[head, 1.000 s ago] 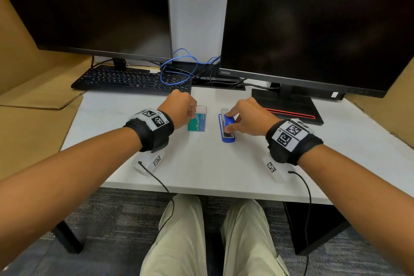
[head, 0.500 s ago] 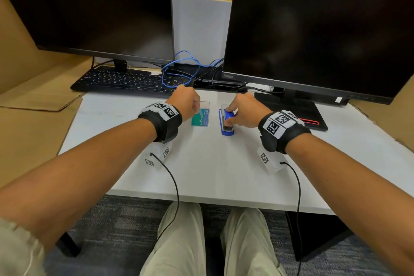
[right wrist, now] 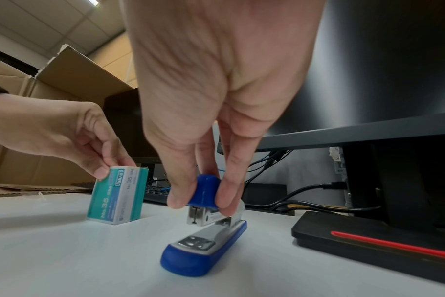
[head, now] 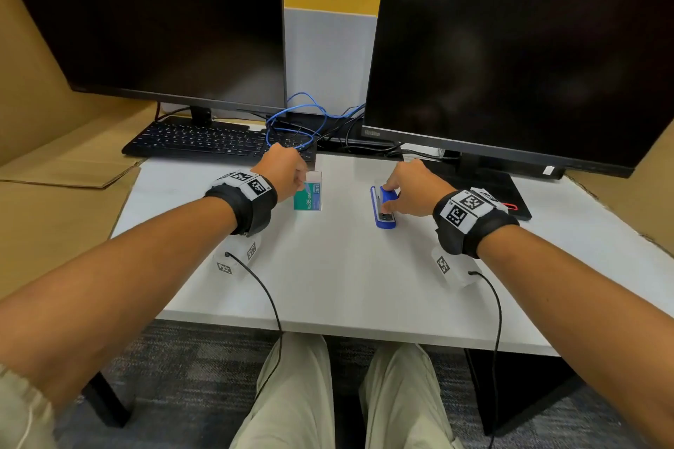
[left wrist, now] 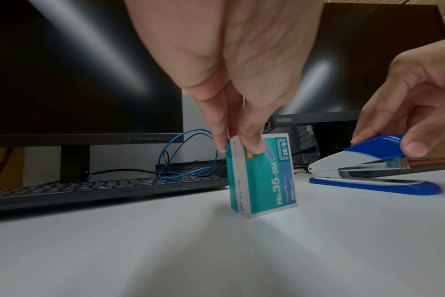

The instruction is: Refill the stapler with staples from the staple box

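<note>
A teal and blue staple box [head: 309, 193] [left wrist: 263, 176] [right wrist: 117, 198] stands on edge on the white desk [head: 346, 266]. My left hand [head: 286, 175] [left wrist: 238, 144] pinches its top corner between thumb and fingers. To its right lies a blue and white stapler [head: 383, 208] [left wrist: 368, 168] [right wrist: 206, 231], its base flat on the desk. My right hand [head: 405, 189] [right wrist: 198, 203] pinches the blue front end of the stapler's top arm, thumb on one side and fingers on the other. The arm stands raised a little above the metal magazine.
Two dark monitors [head: 510, 55] stand at the back, the right one's black base [head: 488, 189] just beyond my right hand. A black keyboard [head: 215, 142] and a tangle of blue cable [head: 291, 128] lie behind the box. Brown cardboard [head: 47, 193] flanks the desk.
Both hands have spread apart: the left has carried the staple box leftward, and the stapler with the right hand now sits farther right. The head camera has drawn closer to the desk.
</note>
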Demonstrator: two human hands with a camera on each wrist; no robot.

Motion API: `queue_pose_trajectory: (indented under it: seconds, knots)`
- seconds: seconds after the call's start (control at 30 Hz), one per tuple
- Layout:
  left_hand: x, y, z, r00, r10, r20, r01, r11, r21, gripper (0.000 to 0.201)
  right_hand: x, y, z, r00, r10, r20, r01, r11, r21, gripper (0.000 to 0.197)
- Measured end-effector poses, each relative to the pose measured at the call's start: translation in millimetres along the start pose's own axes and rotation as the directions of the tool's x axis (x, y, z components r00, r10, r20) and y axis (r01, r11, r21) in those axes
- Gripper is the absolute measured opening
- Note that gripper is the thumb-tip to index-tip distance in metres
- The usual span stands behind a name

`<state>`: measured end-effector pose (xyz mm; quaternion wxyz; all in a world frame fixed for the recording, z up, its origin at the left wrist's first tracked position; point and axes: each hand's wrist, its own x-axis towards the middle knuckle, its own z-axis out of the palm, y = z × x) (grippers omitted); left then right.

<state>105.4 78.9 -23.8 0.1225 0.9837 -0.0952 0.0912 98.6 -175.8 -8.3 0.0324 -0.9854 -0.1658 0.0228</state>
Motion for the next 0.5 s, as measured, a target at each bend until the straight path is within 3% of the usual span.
queue_pose_trajectory:
  seconds: [0.3,0.5]
  knots:
    - [0.8,-3.6,5.8,0.999,-0.027,0.025,0.026,1.0,0.006,0.008,4.4,3.7,4.4,1.0,-0.008,-0.012,0.009,1.0,0.028,0.053]
    - [-3.8,-3.7,1.5,1.0,0.005,-0.028,-0.006,1.0,-0.028,0.022,6.7,3.9,1.3,1.0,-0.011,-0.027,0.012,0.999,0.048,0.061]
